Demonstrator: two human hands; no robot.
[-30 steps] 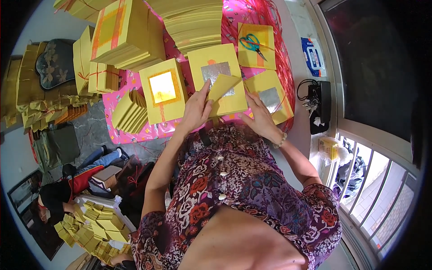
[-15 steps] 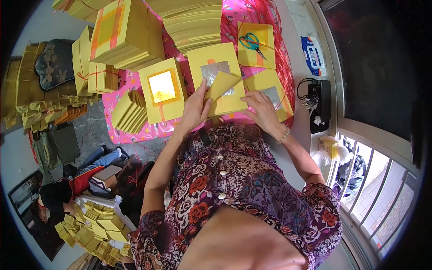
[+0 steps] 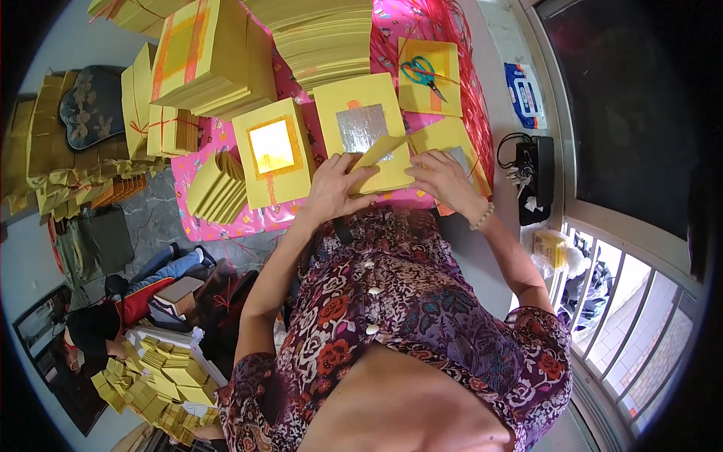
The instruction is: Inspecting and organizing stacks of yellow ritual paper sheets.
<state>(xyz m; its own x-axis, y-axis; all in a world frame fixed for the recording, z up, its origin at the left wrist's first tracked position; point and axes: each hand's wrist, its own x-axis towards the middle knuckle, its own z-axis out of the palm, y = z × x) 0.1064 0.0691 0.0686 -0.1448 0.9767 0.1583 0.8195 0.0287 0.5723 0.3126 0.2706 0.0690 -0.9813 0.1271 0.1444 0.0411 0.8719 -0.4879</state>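
In front of me lies a stack of yellow paper with a silver foil square on its top. The near part of the top yellow paper sheet is folded up and over, covering the lower part of the foil. My left hand grips the folded sheet at its left side, fingers curled over it and thumb toward me. At the near right corner my right hand pinches the paper's edge with bent fingers, a beaded bracelet on its wrist. Exactly what lies between the right fingertips is partly hidden.
Left of the stack stands a yellow bundle with a gold foil square. Teal-handled scissors lie on a tied bundle at the far right, beside red strings. Tall paper stacks rise behind. Another person is at the lower left.
My left hand has slid nearer to me, and the folded flap has come down lower, baring more of the silver foil. My right hand has shifted slightly right.
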